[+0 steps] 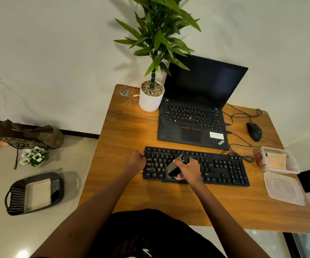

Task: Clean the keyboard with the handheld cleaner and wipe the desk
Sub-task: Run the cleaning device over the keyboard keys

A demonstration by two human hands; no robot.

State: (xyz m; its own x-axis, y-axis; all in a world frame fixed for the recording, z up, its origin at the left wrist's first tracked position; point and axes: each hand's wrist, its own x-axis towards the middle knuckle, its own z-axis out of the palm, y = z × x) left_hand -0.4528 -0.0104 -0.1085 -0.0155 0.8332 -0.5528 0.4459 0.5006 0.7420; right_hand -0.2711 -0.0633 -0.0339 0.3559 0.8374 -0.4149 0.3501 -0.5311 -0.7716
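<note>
A black keyboard (223, 168) lies across the middle of the wooden desk (124, 135), with pale crumbs scattered on its left keys. My right hand (188, 170) grips a dark grey handheld cleaner (174, 167), held tilted over the left-centre keys with its front end down on them. My left hand (136, 161) holds the keyboard's left edge, fingers curled round it.
An open black laptop (193, 120) stands behind the keyboard, a white potted plant (151, 97) to its left. A black mouse (254, 131) and cables lie at the right. A clear plastic container (279, 160) and its lid (283, 187) sit at the right edge. A dark basket (33, 192) stands on the floor.
</note>
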